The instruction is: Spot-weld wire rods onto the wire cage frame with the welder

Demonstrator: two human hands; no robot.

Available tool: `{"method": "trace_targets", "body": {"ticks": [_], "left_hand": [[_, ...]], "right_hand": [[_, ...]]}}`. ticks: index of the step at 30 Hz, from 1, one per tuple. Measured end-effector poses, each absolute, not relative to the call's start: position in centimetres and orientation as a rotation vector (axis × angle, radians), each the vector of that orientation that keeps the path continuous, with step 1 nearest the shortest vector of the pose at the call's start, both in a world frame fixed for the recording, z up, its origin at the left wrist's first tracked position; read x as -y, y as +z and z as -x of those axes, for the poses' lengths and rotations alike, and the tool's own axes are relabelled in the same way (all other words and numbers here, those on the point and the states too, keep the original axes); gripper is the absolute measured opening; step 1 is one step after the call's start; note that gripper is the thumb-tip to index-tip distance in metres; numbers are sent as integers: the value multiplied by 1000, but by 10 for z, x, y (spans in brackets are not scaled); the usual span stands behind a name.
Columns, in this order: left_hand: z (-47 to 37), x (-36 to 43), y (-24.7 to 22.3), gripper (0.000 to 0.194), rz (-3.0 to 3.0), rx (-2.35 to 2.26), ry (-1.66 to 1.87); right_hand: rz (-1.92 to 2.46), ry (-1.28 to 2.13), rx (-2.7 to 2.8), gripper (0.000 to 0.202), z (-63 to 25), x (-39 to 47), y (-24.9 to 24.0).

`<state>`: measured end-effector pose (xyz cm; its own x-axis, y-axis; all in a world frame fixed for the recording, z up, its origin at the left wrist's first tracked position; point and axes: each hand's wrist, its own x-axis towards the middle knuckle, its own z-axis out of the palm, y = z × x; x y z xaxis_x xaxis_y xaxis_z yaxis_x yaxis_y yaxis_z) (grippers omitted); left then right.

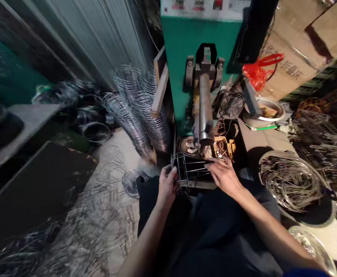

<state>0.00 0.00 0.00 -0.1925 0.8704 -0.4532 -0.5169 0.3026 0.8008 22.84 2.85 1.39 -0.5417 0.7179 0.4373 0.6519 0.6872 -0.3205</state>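
A small wire frame (182,165) of thin metal rods lies across my lap, just below the welding machine's cylindrical arm (205,107). Its left end is gripped between the thumb and fingers of my left hand (167,184). Over at the frame's right end, my right hand (222,175) has its fingers bent around the rod ends; the exact contact is partly hidden. Under the cylinder sits a round metal dish (189,145), with a small yellow basket (229,148) to its right.
Tall stacks of wire rings (139,111) stand left of the green machine (177,65). To the right are a bucket of bent wires (291,181), a pale bowl (281,111), a round wire guard (231,105) and cardboard boxes (295,50). Loose wire litters the floor (105,215).
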Motion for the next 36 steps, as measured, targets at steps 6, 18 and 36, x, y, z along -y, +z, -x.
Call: {"method": "trace_targets", "body": {"ticks": [6, 18, 36], "left_hand": [[1, -6, -4, 43, -387, -1179, 1349], [10, -18, -2, 41, -433, -1120, 1445], [9, -24, 4, 43, -439, -1125, 1450]], "right_hand": [[1031, 198, 2229, 16, -224, -33, 25], [953, 310, 2125, 17, -211, -50, 29], [970, 341, 2067, 18, -206, -55, 28]]}}
